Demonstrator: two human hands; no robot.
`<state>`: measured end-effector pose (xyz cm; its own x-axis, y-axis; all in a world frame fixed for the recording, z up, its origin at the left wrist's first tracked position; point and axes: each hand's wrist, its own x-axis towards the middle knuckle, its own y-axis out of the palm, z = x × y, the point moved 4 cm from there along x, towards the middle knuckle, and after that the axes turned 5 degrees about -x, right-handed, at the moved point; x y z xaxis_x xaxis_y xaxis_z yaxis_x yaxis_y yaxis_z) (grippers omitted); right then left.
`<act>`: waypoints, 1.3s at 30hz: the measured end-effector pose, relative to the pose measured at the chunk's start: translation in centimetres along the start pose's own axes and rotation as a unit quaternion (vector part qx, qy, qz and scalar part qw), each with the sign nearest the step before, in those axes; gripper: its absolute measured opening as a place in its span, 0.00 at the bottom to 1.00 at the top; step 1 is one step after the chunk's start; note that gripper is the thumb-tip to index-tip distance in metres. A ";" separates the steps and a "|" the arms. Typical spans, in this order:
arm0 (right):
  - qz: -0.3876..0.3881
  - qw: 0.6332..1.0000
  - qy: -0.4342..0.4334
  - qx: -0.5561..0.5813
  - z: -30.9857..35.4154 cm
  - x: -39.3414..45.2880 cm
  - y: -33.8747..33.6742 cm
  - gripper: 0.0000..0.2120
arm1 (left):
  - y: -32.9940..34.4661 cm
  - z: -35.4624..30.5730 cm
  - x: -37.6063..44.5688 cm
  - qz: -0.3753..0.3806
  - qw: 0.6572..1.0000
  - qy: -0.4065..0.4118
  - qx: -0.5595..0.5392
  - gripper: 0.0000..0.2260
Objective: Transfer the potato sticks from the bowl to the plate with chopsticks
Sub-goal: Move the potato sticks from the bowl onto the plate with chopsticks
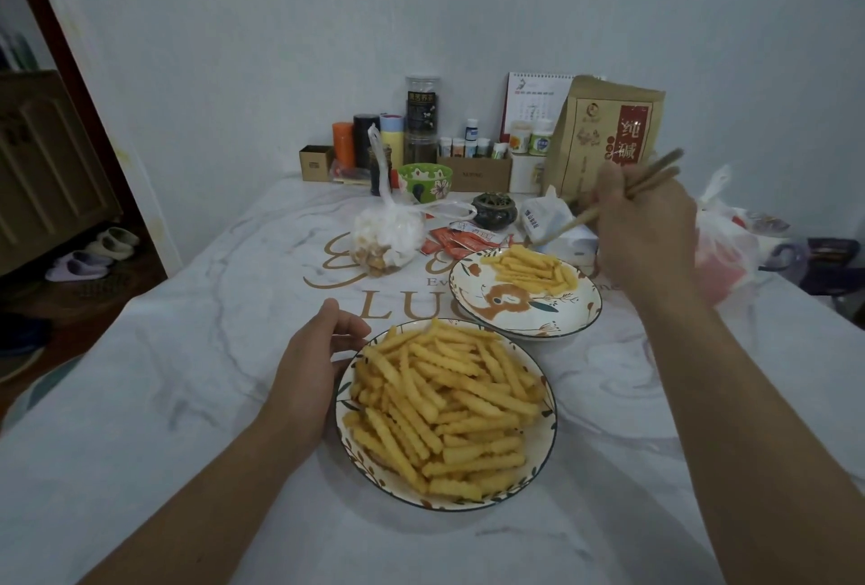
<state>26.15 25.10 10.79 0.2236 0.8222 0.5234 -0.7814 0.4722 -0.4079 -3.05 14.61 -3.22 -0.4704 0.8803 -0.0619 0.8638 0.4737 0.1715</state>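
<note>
Right hand [648,228] holds chopsticks [608,200] above plate [580,317].

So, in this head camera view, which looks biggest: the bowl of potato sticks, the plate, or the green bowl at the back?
1. Bowl of potato sticks
2. Plate; farther away, so unsure
3. Green bowl, farthest back
</note>
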 end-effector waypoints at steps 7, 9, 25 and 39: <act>-0.018 0.998 0.039 -0.041 -4.0 1.1 -0.1 0.22 | -0.1 0.2 0.2 -0.005 1.000 0.004 0.003 0.23; 0.002 1.000 0.017 -0.010 -3.9 0.8 0.6 0.19 | -0.2 0.2 0.2 -0.007 1.000 0.000 0.003 0.23; 0.077 0.996 -0.032 -0.002 -6.3 0.1 3.8 0.21 | -0.3 0.3 0.3 -0.009 1.000 0.000 0.003 0.24; 0.157 0.913 0.168 0.339 -0.1 0.0 0.2 0.29 | -0.1 0.1 0.0 -0.005 1.000 -0.010 -0.014 0.23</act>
<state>26.04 25.19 10.66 0.0041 0.9878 0.1559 -0.9930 -0.0143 0.1168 -3.12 14.57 -3.31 -0.4751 0.8760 -0.0826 0.8535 0.4817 0.1986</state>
